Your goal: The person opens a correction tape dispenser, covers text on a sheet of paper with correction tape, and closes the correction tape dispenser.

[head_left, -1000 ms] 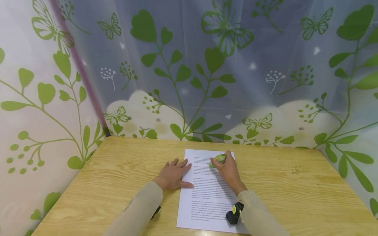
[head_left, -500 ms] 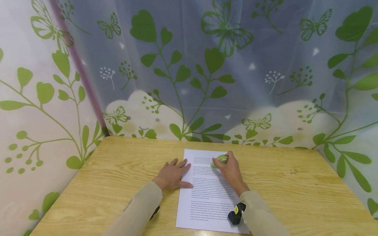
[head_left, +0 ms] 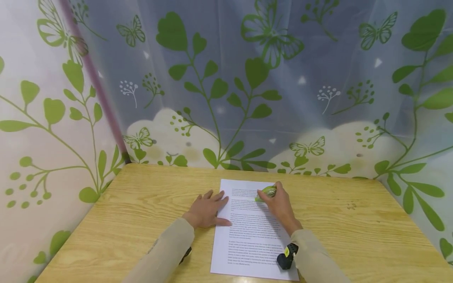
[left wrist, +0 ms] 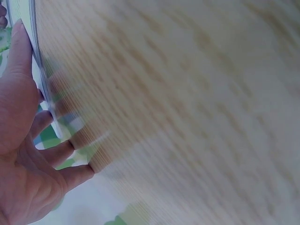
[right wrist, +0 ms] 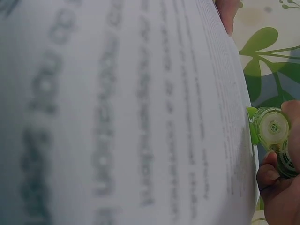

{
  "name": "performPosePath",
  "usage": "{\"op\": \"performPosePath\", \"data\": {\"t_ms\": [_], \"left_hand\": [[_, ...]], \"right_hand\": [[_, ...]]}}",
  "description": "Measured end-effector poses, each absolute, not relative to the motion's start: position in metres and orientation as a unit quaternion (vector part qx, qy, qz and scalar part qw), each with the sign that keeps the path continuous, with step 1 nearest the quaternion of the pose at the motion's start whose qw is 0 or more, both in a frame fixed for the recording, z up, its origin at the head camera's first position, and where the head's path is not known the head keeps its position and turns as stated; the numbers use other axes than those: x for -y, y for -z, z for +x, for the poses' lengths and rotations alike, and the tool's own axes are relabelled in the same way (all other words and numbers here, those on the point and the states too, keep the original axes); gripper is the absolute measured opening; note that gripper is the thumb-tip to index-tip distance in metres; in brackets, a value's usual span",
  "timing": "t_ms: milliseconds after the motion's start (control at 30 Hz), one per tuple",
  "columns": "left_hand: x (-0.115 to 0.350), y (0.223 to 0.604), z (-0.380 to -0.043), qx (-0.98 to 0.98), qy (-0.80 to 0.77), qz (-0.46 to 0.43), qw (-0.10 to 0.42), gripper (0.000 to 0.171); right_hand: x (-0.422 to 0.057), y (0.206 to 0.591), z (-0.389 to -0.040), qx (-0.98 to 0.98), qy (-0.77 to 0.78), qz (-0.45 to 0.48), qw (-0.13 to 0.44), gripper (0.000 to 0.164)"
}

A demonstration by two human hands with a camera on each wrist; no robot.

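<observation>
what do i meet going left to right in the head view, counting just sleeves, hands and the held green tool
left sleeve, left hand, green tool, right hand, right sleeve

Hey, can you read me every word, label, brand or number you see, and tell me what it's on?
No word reads with certainty.
Paper: printed paragraphs, too small from the head view, too blurred in the right wrist view.
Green tool in the right hand: no lettering I can make out.
Black wrist device: yellow label, too small to read.
</observation>
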State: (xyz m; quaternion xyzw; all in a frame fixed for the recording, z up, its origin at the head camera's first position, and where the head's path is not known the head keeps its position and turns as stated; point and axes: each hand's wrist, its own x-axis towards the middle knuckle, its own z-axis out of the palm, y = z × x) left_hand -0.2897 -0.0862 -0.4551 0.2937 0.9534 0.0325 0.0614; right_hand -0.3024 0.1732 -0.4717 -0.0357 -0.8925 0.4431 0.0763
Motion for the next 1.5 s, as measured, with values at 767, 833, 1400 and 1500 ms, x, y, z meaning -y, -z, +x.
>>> {"op": "performPosePath", "data": {"t_ms": [767,833,1400,1500], "left_hand": [[0.085,0.45,-0.287,-0.953,-0.034,0.293,0.068,0.087],[0.085,0.45,-0.287,-0.953,-0.035,0.294,0.068,0.087],[0.085,0.453,-0.288,-0.954,-0.038,0.291,0.067,0.086],[0.085,0.453,-0.288,-0.953,-0.042,0.293,0.065,0.086]], "right_hand": [[-0.192,0.471,-0.3,0.886,-0.458,-0.027,0.065,0.048],[-0.194,0.471,-0.3,0.886,-0.458,-0.026,0.065,0.048],[-0.202,0.467,-0.298,0.884,-0.465,-0.019,0.048,0.043],[-0.203,0.468,-0.298,0.884,-0.465,-0.025,0.046,0.043]]}}
